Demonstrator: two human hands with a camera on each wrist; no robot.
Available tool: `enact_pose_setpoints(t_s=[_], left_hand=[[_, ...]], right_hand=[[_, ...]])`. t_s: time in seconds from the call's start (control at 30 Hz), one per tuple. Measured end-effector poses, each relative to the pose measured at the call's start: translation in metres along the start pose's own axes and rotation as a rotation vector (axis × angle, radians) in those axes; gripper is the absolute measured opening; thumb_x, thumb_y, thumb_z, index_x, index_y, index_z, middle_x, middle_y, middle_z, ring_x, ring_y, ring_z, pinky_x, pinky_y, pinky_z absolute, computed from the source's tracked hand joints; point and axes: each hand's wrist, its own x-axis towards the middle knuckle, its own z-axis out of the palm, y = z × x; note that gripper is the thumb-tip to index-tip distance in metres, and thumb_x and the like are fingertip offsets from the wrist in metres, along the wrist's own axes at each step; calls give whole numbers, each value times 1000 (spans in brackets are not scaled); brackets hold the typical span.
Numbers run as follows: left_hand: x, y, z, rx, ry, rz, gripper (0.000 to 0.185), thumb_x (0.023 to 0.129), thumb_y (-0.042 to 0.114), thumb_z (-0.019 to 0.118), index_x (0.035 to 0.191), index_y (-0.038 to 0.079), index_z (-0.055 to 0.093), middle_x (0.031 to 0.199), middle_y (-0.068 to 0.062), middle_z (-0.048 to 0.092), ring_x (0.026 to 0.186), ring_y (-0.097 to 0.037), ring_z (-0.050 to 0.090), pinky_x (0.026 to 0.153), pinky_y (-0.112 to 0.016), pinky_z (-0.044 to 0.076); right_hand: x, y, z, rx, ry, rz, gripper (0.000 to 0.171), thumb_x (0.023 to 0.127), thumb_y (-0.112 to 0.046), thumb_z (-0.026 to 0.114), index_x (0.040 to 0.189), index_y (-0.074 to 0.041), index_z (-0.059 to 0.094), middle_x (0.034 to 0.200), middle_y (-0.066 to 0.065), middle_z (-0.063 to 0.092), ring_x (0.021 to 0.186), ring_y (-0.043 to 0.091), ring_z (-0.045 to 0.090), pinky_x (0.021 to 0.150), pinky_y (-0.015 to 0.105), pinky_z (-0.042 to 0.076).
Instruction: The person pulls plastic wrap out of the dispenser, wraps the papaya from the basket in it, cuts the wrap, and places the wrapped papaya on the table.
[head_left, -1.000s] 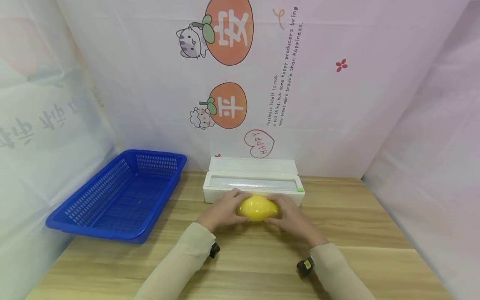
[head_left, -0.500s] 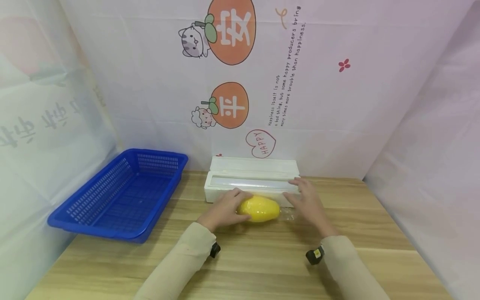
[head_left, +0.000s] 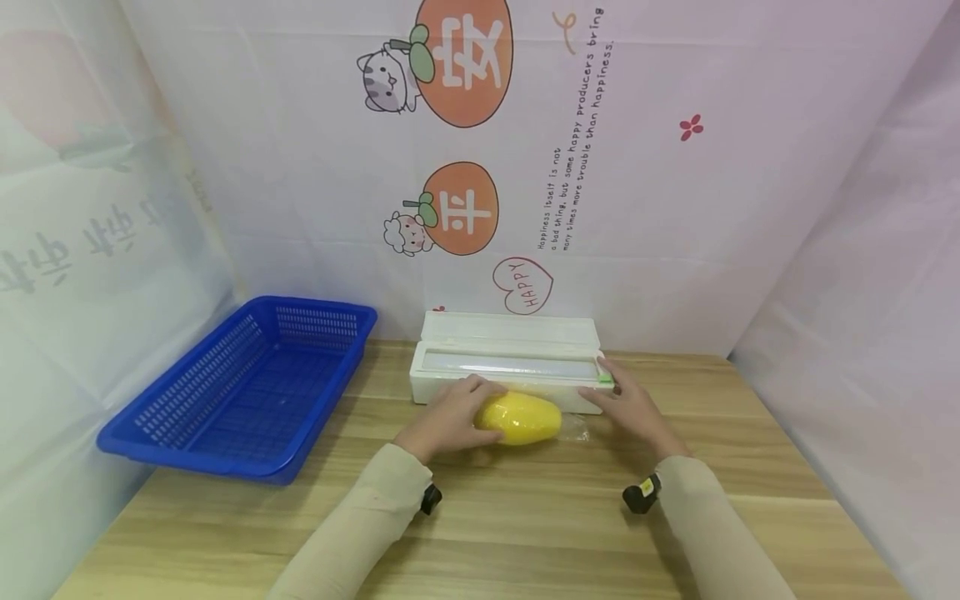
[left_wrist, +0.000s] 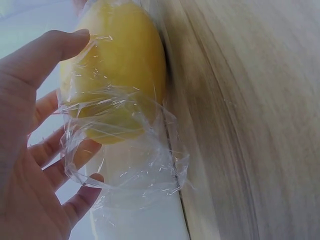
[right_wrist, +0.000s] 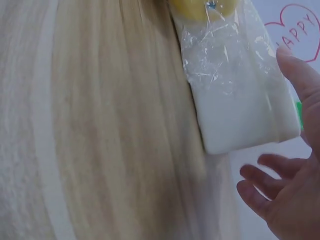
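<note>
A yellow oval fruit [head_left: 522, 418], wrapped in clear cling film [left_wrist: 125, 165], lies in front of a white cling film box [head_left: 450, 387]. My left hand [head_left: 452, 419] holds the fruit at its left end, thumb on the near side and fingers behind. Loose film sticks out past both ends of the fruit. At the box's right end is my right hand [head_left: 628, 406], its fingers spread apart and nothing in its grasp. In the right wrist view, the thumb [right_wrist: 298, 70] overlaps the box's upper edge near a green piece [right_wrist: 299, 115].
The box's lid [head_left: 510, 329] stands raised against the printed backdrop [head_left: 630, 208], with a film roll [head_left: 510, 364] showing inside. A blue plastic basket [head_left: 195, 467] is at the left of the wooden table [head_left: 510, 542]. White sheets [head_left: 862, 333] rise along the sides.
My right hand has let go of the fruit and moved right to the box's end, uncovering the film tail. My left hand has kept its hold on the fruit.
</note>
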Motion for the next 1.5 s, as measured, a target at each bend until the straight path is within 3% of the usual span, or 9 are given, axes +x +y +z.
enact_pose_setpoints(t_s=[0.5, 0.87, 1.13, 1.3, 1.5], left_hand=[[0, -2, 5, -19, -5, -22, 68, 86, 49, 76, 143, 24, 51, 128, 3, 56, 114, -17, 52, 100, -39, 44], [3, 0, 8, 8, 21, -35, 72, 86, 51, 75, 146, 20, 50, 135, 0, 54, 121, -20, 51, 106, -41, 40], [4, 12, 1, 56, 25, -13, 74, 85, 50, 76, 146, 20, 50, 140, -1, 51, 127, -20, 47, 108, -42, 38], [21, 32, -7, 55, 13, 1, 65, 87, 50, 74, 143, 24, 54, 140, 1, 52, 128, -19, 46, 105, -43, 39], [66, 64, -8, 121, -33, 39, 50, 92, 47, 69, 136, 27, 60, 139, 5, 56, 129, -16, 48, 107, -41, 38]], right_hand=[[-4, 11, 1, -25, 20, 32, 80, 96, -55, 60, 161, -24, 23, 163, 19, 21, 118, 41, 56, 97, 59, 46], [-5, 13, 3, -28, 15, 51, 80, 96, -58, 57, 161, -29, 20, 162, 18, 23, 117, 39, 56, 95, 60, 47], [-4, 14, 4, -25, 13, 54, 80, 96, -58, 57, 161, -29, 20, 162, 19, 23, 115, 37, 57, 95, 58, 47], [-4, 12, 3, -20, 26, 56, 81, 96, -58, 58, 161, -27, 20, 161, 19, 27, 114, 36, 58, 95, 56, 48], [-4, 14, 1, 12, 29, 61, 82, 95, -56, 61, 160, -26, 22, 151, 25, 42, 109, 33, 60, 89, 47, 51]])
